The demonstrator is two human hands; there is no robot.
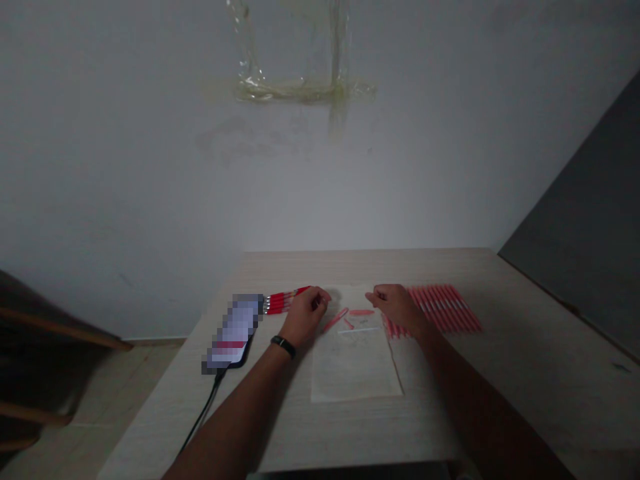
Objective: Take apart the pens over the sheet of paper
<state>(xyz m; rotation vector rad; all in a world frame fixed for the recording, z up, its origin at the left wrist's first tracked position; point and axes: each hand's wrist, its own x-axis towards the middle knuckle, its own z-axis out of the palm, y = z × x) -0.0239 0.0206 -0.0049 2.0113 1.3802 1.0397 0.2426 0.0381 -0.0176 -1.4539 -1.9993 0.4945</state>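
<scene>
My left hand [306, 312] rests on the table with its fingers curled, touching the near end of a bunch of assembled red pens [283, 301]; I cannot make out what it pinches. My right hand [397, 308] lies knuckles up with fingers curled, at the left edge of a row of several red pen barrels [445, 308]. Between the hands, on a sheet of paper [355, 363], lie loose pen parts: a red barrel [335, 320], a red cap piece [361, 312], a small red bit [349, 324] and a thin white refill [358, 330].
A phone [234, 331] lies left of my left hand with a black cable [203, 413] running off the table's near edge. The wooden table [525, 373] meets a white wall. A dark panel [590, 267] stands at the right, wooden furniture [30, 347] at the left.
</scene>
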